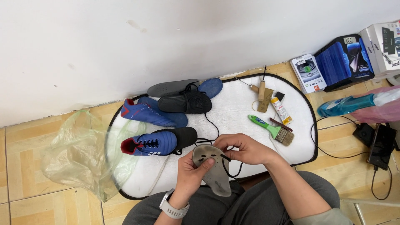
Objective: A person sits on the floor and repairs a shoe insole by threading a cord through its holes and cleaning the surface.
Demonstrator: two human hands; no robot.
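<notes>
Both hands grip a worn grey insole [213,168] held over the person's lap, at the near edge of a white mat [241,114]. The left hand [192,173] wraps around the insole's left edge, thumb pressed on its upper face near the small holes. The right hand [246,149] is closed at the insole's top right, its fingertips pinching a black shoelace [227,166] that loops down across the insole and back up.

Just beyond the hands, on the mat, a blue and black football boot [160,141] lies on its side with its lace trailing toward the insole. Behind it lie a second blue boot [152,113], a black slide sandal [185,102], a dark grey insole [171,87] and a blue insole [211,87]. To the right on the mat are a green-handled brush [273,130], a small glue tube [281,110] and a wooden-handled tool [261,92]. A crumpled clear plastic bag [81,156] sits on the tiled floor to the left, and boxes [341,62] stand against the wall at the far right.
</notes>
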